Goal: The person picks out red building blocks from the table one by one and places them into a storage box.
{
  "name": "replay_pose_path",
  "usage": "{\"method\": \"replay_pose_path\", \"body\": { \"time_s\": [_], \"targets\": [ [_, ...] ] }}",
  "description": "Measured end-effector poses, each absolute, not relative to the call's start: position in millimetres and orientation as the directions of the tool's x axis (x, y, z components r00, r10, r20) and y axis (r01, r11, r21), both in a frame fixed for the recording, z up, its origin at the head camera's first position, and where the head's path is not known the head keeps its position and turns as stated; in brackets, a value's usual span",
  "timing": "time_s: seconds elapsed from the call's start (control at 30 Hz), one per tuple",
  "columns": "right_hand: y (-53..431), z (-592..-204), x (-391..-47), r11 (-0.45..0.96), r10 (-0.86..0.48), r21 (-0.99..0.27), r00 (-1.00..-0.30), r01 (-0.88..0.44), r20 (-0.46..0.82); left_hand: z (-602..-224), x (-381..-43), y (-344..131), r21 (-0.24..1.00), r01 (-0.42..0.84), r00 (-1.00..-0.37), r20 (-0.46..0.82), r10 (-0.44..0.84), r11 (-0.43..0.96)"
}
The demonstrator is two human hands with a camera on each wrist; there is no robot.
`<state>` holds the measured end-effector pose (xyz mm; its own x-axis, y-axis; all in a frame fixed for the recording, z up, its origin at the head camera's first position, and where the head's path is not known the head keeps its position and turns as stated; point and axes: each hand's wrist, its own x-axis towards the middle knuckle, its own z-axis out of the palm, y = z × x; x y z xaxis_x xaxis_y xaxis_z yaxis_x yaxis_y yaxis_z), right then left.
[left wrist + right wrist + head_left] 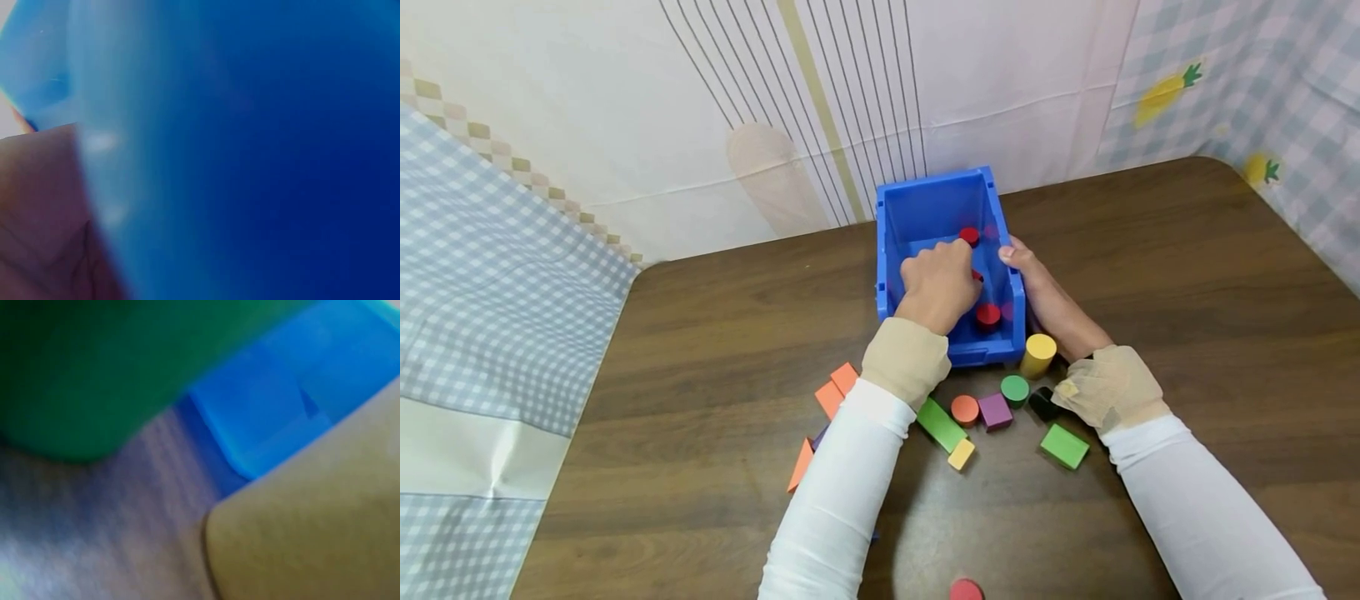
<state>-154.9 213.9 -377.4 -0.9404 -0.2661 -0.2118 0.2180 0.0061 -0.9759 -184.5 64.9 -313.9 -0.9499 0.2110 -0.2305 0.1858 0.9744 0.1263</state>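
Note:
A blue plastic bin [936,193] stands near the table's back edge. My left hand [942,279] reaches down into it, knuckles up and fingers curled, pinching a red block [977,276] that is mostly hidden by the hand. Two red discs lie on the bin floor, one red disc [969,237] toward the back and another red disc [988,317] nearer the front. With its thumb over the rim, my right hand [1047,292] grips the bin's right wall. The left wrist view is mostly blurred blue wall, with part of the palm [44,212] at the left.
In front of the bin lie a yellow cylinder [1038,356], a green disc [1015,390], a purple block [996,412], an orange disc [965,410] and green blocks [1064,447]. Orange blocks [830,398] lie left of the left sleeve. A red disc [966,590] sits at the front.

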Motion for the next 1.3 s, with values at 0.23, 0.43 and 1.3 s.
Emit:
{"method": "replay_pose_path", "body": {
  "time_s": [0.23,0.43,1.3],
  "targets": [
    [213,-376,-155,0.017,-0.267,-0.972,-0.936,0.236,-0.231,-309,-184,64,0.141,0.175,-0.952,-0.230,0.204,0.974],
    [216,-377,-153,0.020,-0.268,-0.972,-0.935,0.234,-0.231,-302,-184,68,0.162,0.189,-0.956,-0.197,0.219,0.969],
    [227,-375,-150,0.073,-0.232,-0.964,-0.936,0.255,-0.265,-291,-197,88,0.137,0.195,-0.949,-0.224,0.222,0.971]
  ]
}}
